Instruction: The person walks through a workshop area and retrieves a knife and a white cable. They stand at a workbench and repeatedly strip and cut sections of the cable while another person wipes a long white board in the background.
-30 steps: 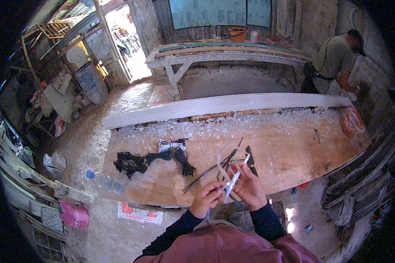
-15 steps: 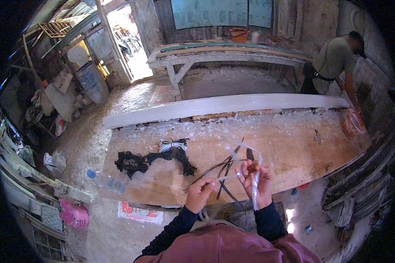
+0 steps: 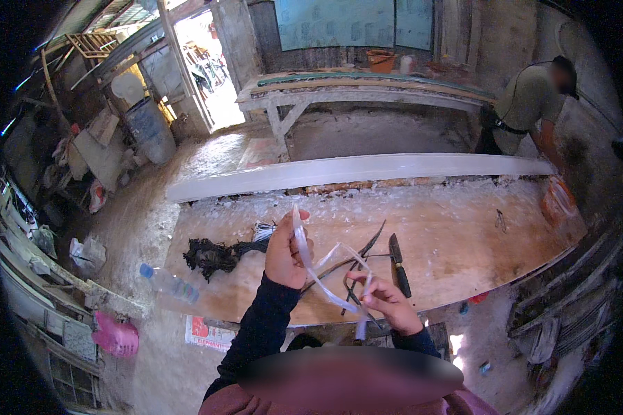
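Observation:
A long translucent whitish plastic strip (image 3: 322, 282) runs in loops between my two hands above the wooden board. My left hand (image 3: 287, 252) is raised over the board's middle, closed on the strip, one end of which sticks up past the fingertips. Lower and to the right, my right hand (image 3: 392, 304) pinches another stretch of the strip, and a tail hangs below it. Beneath the strip, several dark thin strips (image 3: 353, 268) lie crossed. A dark-handled knife (image 3: 399, 266) rests just beyond my right hand. Left of my left hand lies a bundle of black cords (image 3: 211, 257), with white cords (image 3: 264, 231) behind it.
A plastic bottle (image 3: 169, 283) lies at the left edge of the plywood board (image 3: 457, 242). A long white beam (image 3: 360, 171) spans the far side. At the far right a co-worker (image 3: 533, 104) bends toward an orange container (image 3: 558, 200). A pink basket (image 3: 115, 335) stands on the floor.
My left hand has moved up and away with the strip, now partly covering the cord bundles. My right hand has shifted slightly lower, and the knife has come into full view.

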### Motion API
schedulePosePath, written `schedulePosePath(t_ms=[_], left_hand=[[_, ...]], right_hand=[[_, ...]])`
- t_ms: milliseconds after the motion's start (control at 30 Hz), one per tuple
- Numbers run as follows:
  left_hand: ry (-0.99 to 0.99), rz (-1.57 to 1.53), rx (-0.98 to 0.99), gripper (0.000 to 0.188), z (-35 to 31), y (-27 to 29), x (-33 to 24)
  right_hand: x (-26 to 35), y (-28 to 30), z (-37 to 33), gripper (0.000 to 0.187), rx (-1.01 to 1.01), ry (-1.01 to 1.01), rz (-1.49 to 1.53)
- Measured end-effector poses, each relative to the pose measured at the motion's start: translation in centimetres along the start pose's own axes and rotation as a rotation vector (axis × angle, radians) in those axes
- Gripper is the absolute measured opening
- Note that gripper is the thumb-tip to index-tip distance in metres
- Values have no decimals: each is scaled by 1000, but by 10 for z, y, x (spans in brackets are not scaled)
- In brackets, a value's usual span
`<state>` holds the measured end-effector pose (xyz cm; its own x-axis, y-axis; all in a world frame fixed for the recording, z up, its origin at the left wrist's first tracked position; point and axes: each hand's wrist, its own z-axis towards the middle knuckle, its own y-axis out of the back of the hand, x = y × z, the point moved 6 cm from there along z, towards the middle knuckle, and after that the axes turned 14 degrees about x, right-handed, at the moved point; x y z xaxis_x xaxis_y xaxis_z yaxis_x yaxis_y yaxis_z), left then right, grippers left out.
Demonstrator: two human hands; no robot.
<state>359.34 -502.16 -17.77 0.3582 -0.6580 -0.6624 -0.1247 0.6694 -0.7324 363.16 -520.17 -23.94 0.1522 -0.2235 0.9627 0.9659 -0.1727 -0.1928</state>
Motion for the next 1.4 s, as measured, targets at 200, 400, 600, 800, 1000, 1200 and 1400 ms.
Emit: schedulePosePath(t_ms=[200,400,600,800,1000,1200,1400], left_hand=[[1,-106,-15,18,10,4,0],[-130,-281,177,18,27,25,-72],[-121,137,143,18,35,28,-92],[-179,340,35,21,44,28,-103],[-141,341,177,20,48,22,-106],[-144,335,181,19,45,18,-107],[-147,318,207,17,43,15,-108]], right_hand=[[-28,-34,6,9,272,-123,336],[-30,-13,-11,9,156,-121,480],[-25,-1,-14,12,98,-129,606],[-22,-3,-9,16,123,-141,646],[-25,-6,-10,19,145,-187,621],[-22,-9,-11,19,143,-172,636],[-17,-10,-13,20,134,-161,628]])
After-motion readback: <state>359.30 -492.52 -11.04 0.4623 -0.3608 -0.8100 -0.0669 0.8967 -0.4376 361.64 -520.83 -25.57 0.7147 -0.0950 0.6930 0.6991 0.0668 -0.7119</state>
